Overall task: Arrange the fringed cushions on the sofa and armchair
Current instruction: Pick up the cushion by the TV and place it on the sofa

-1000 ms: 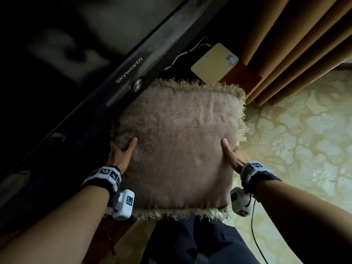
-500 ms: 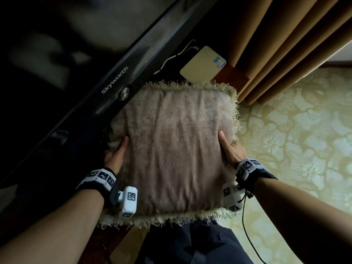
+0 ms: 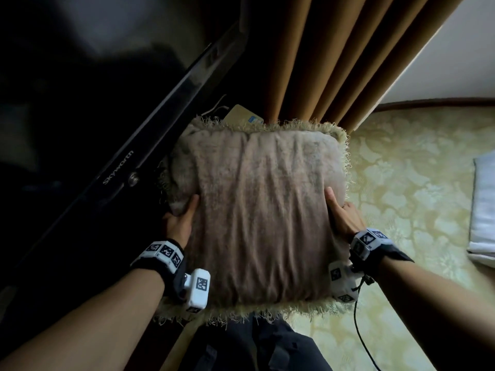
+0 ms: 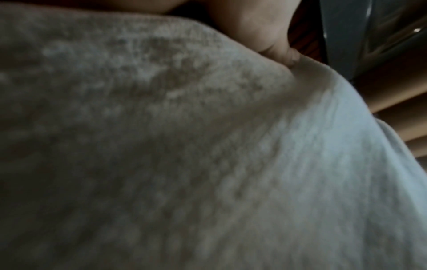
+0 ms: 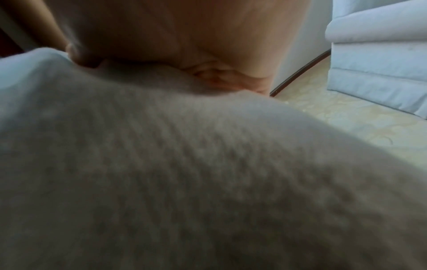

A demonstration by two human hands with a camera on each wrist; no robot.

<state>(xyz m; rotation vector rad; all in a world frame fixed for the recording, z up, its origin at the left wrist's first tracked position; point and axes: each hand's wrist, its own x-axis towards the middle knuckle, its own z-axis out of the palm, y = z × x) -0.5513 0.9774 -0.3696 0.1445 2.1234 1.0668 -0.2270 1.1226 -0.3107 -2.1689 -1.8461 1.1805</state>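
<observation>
While the left hand [image 3: 179, 223] clasps one side of the cushion [image 3: 257, 218] and the right hand [image 3: 344, 216] clasps the other, thumbs on top and fingers curled beneath, the cushion is held flat in mid-air in front of the person. A television [image 3: 128, 167] stands left, curtains [image 3: 326, 57] beyond, patterned carpet [image 3: 407, 183] below, a pale armchair [image 5: 379, 60] to the right.

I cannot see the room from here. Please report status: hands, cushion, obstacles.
Left hand and right hand both grip the fringed cushion by its sides. Cushion held up, not placed. Television close on left.
</observation>
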